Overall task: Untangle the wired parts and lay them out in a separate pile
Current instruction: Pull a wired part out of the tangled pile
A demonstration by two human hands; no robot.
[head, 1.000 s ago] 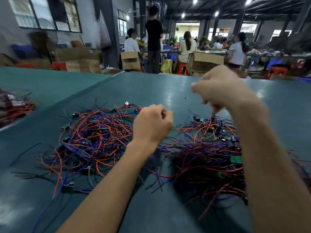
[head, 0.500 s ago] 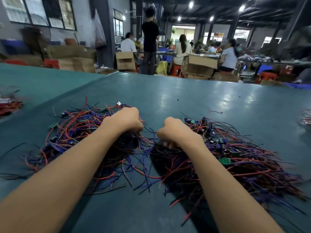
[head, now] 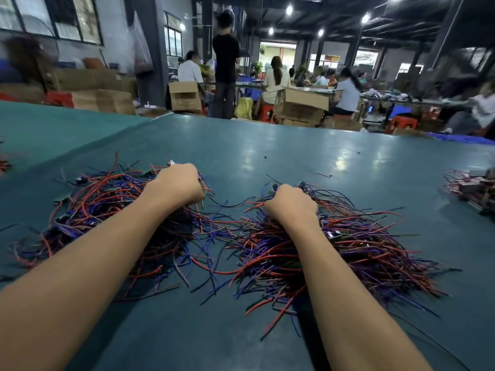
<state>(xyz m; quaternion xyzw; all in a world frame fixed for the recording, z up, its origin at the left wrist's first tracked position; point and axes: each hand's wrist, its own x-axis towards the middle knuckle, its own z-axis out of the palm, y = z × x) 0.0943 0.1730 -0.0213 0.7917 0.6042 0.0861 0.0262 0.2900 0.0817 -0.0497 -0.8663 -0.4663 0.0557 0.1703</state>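
Observation:
Two heaps of red, blue and black wired parts lie on the teal table (head: 267, 162). The left heap (head: 101, 204) is loose and tangled. The right heap (head: 369, 250) has its wires fanned out toward the right and front. My left hand (head: 176, 184) is curled down into the far side of the left heap, fingers hidden among wires. My right hand (head: 290, 203) is curled into the far left part of the right heap. Loose wires (head: 214, 231) bridge the gap between the two heaps. What each hand holds is hidden by its own knuckles.
Another bundle of wired parts (head: 474, 186) lies at the table's right edge, and a few red wires (head: 4, 164) show at the far left. Beyond the table's far edge stand cardboard boxes (head: 302, 103), red stools and several people at other benches.
One second ago both hands were raised above the heaps, the right one highest. They came down into the wires, and have since spread apart, each over its own heap.

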